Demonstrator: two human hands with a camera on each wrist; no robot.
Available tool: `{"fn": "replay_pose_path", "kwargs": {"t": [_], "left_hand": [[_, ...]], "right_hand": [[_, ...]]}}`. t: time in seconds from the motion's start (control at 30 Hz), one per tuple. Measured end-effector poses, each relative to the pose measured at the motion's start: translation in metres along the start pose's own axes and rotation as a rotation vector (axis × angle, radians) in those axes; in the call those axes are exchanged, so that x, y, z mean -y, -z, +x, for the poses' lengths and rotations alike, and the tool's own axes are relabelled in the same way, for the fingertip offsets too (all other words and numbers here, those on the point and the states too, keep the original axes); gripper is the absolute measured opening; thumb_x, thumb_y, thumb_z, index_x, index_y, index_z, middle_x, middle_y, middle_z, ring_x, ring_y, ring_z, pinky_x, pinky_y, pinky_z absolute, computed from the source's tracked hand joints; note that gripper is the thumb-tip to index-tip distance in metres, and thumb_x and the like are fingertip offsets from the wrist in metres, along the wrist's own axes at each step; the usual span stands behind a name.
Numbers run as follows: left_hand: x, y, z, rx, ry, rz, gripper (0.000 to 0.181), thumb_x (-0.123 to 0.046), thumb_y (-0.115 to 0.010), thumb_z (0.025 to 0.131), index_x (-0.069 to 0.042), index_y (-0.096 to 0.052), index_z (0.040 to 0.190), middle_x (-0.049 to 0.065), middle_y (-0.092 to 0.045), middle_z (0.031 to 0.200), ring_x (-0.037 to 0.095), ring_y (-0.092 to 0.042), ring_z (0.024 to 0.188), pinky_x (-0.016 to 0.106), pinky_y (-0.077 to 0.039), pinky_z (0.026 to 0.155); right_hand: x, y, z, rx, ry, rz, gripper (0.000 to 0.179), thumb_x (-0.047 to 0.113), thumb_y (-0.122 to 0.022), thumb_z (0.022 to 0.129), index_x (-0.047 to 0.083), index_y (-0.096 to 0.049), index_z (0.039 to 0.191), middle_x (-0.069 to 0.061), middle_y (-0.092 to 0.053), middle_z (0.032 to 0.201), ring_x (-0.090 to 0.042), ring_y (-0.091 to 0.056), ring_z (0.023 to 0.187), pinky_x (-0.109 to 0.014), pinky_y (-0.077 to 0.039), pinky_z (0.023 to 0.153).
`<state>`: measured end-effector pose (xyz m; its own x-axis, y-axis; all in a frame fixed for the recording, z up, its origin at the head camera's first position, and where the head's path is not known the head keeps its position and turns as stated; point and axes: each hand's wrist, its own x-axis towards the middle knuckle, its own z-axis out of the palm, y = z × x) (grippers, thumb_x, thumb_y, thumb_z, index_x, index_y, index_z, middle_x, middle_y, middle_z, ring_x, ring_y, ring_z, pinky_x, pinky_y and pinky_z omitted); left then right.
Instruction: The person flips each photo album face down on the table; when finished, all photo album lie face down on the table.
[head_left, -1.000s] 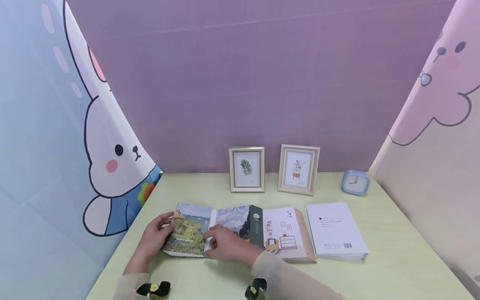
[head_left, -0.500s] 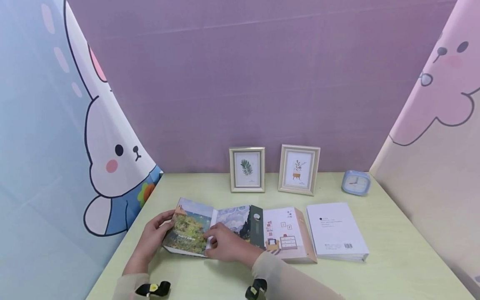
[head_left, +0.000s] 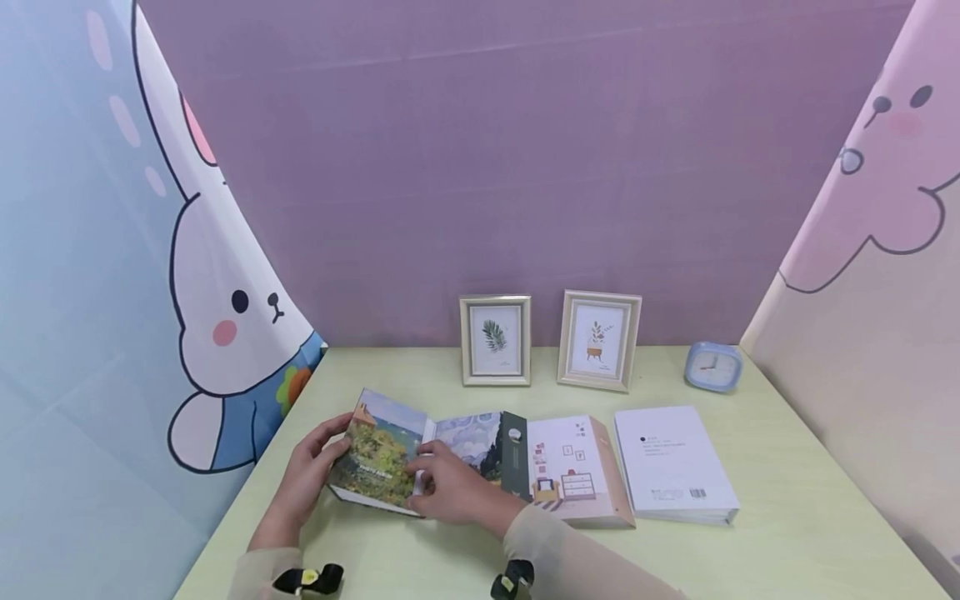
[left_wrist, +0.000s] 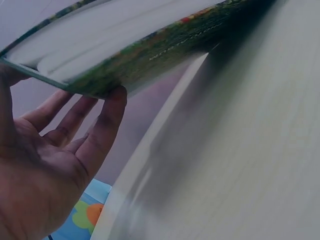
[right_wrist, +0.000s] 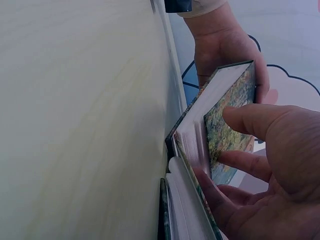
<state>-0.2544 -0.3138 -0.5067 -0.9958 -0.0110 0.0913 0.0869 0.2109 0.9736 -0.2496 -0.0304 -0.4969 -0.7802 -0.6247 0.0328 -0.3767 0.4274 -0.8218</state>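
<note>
A photo album (head_left: pixel 378 442) with a painted seaside cover is tilted, its left side raised off the table. My left hand (head_left: pixel 303 471) holds that left side, thumb on the cover; the left wrist view has its fingers (left_wrist: pixel 107 117) under the lower cover. At the album's right edge, my right hand (head_left: pixel 457 492) grips with bent fingers; its thumb (right_wrist: pixel 245 117) lies on the cover in the right wrist view. Under this hand and just right of the album lies a second album (head_left: pixel 468 437) with a painted sky and a dark green spine, partly hidden by the hand.
A pale album (head_left: pixel 566 483) with a furniture drawing lies right of the green spine, then a white album (head_left: pixel 675 458). Behind stand a leaf-print frame (head_left: pixel 495 340), a potted-plant frame (head_left: pixel 598 340) and a blue clock (head_left: pixel 713 367). Printed cloth walls surround the table (head_left: pixel 795 517).
The left side of the photo album has risen from the table and tilted up, with my left hand lifting it. My right hand has kept nearly the same place at the right edge.
</note>
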Motion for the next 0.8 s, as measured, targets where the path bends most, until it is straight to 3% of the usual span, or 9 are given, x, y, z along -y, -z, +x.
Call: {"fn": "replay_pose_path", "kwargs": {"t": [0.23, 0.4, 0.57, 0.8], "left_hand": [[-0.001, -0.0006, -0.0009, 0.017, -0.031, -0.047, 0.051, -0.032, -0.055, 0.111, -0.009, -0.047, 0.156, 0.011, -0.045, 0.154, 0.013, -0.048, 0.133, 0.016, -0.046, 0.099], [-0.0025, -0.0003, -0.0004, 0.052, -0.075, -0.115, 0.048, -0.028, -0.051, 0.113, -0.005, -0.047, 0.155, 0.011, -0.045, 0.156, 0.012, -0.053, 0.131, 0.023, -0.052, 0.099], [-0.0038, -0.0024, -0.0012, 0.091, -0.116, -0.168, 0.046, -0.021, -0.049, 0.113, -0.002, -0.046, 0.155, 0.008, -0.048, 0.153, 0.015, -0.061, 0.124, 0.029, -0.055, 0.098], [-0.0055, -0.0053, -0.004, 0.128, -0.141, -0.18, 0.046, -0.016, -0.05, 0.112, -0.001, -0.044, 0.156, 0.01, -0.051, 0.15, 0.016, -0.062, 0.124, 0.029, -0.055, 0.099]], "right_hand": [[0.0022, 0.0008, -0.0002, 0.002, -0.017, 0.006, 0.059, 0.026, -0.081, 0.094, 0.017, -0.06, 0.148, -0.004, -0.04, 0.157, -0.002, -0.059, 0.085, -0.022, -0.055, 0.072], [0.0024, 0.0006, 0.0006, -0.026, -0.014, 0.045, 0.058, 0.024, -0.082, 0.093, 0.019, -0.06, 0.148, -0.002, -0.045, 0.15, -0.003, -0.059, 0.083, -0.023, -0.057, 0.068], [0.003, 0.0008, 0.0031, -0.068, 0.015, 0.039, 0.058, 0.027, -0.083, 0.092, 0.018, -0.062, 0.146, 0.003, -0.051, 0.139, -0.006, -0.061, 0.088, -0.022, -0.056, 0.072], [0.0044, 0.0023, 0.0034, -0.094, 0.014, 0.014, 0.058, 0.036, -0.082, 0.093, 0.025, -0.062, 0.147, 0.006, -0.054, 0.128, -0.016, -0.06, 0.111, -0.025, -0.055, 0.08]]}}
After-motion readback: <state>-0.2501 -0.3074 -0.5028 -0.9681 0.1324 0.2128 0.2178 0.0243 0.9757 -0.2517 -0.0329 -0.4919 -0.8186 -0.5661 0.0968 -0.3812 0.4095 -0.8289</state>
